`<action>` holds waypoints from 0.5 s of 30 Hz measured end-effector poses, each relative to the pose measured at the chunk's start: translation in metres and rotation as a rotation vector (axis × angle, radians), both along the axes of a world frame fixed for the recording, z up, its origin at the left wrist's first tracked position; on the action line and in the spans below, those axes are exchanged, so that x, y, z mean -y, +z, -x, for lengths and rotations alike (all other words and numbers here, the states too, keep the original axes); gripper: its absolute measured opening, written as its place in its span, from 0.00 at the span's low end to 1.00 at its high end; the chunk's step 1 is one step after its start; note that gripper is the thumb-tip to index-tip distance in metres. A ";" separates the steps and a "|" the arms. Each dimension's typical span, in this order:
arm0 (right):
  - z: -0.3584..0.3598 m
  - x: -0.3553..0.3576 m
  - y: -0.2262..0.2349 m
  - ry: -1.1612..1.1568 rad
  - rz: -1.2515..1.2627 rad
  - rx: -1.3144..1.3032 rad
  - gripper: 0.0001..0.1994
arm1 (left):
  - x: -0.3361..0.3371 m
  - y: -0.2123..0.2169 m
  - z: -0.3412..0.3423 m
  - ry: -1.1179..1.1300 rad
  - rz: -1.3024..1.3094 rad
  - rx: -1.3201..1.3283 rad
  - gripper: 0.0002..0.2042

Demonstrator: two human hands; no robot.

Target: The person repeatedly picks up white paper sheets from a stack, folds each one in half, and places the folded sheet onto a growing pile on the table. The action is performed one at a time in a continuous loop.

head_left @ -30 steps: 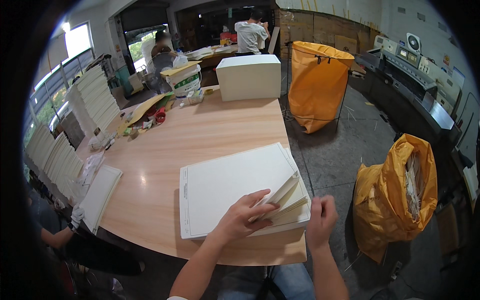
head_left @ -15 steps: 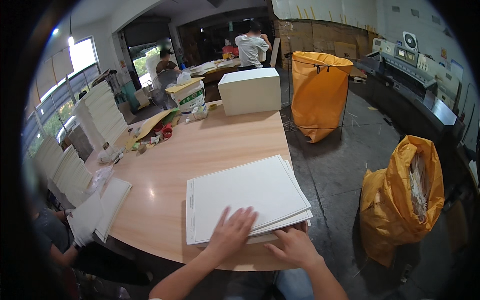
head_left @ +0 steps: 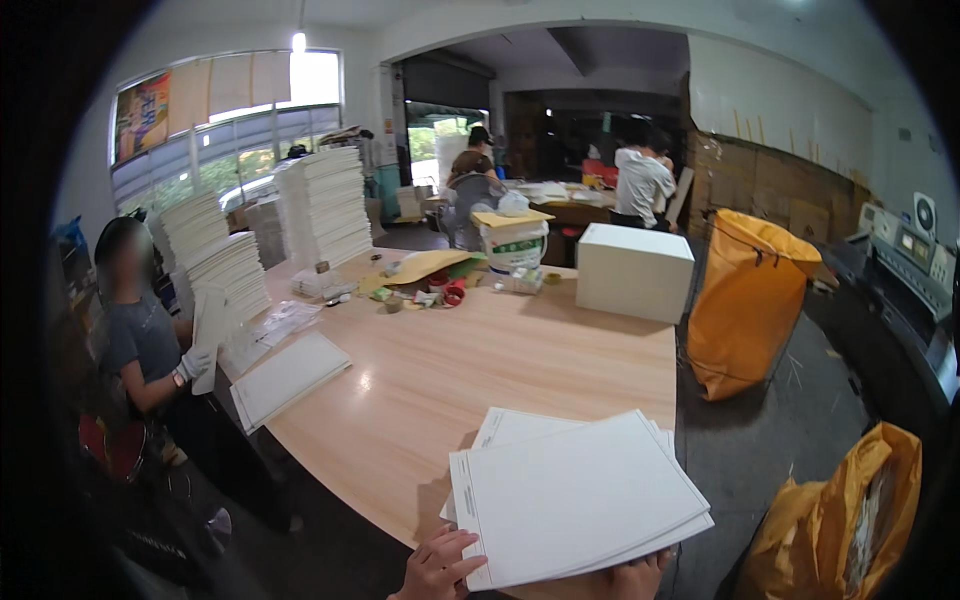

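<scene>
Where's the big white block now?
In the head view, the block is on the table, far right corner, between the white bucket and the farther orange bag.

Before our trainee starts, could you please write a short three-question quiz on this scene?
1. What do the left hand and right hand touch: (a) an orange bag, (b) the sheets, (c) the machine?
2. True or false: the bucket stands to the left of the white block.
3. Fill in: the co-worker at far left wears a white ____.

Key: 1. b; 2. true; 3. glove.
</scene>
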State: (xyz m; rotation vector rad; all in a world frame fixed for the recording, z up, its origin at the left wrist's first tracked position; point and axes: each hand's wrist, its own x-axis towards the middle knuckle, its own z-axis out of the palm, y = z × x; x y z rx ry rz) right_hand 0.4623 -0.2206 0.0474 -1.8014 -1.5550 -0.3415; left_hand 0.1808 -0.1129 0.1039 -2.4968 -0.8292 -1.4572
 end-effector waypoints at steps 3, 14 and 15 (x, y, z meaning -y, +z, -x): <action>-0.003 -0.003 -0.010 0.031 0.023 0.024 0.16 | 0.021 -0.029 0.011 0.215 0.999 0.534 0.14; -0.002 -0.006 -0.006 0.048 0.011 0.036 0.18 | -0.008 -0.044 0.001 -0.553 1.758 0.783 0.26; -0.003 -0.005 -0.006 0.039 0.011 0.040 0.18 | -0.006 -0.039 0.005 -0.533 1.757 0.839 0.26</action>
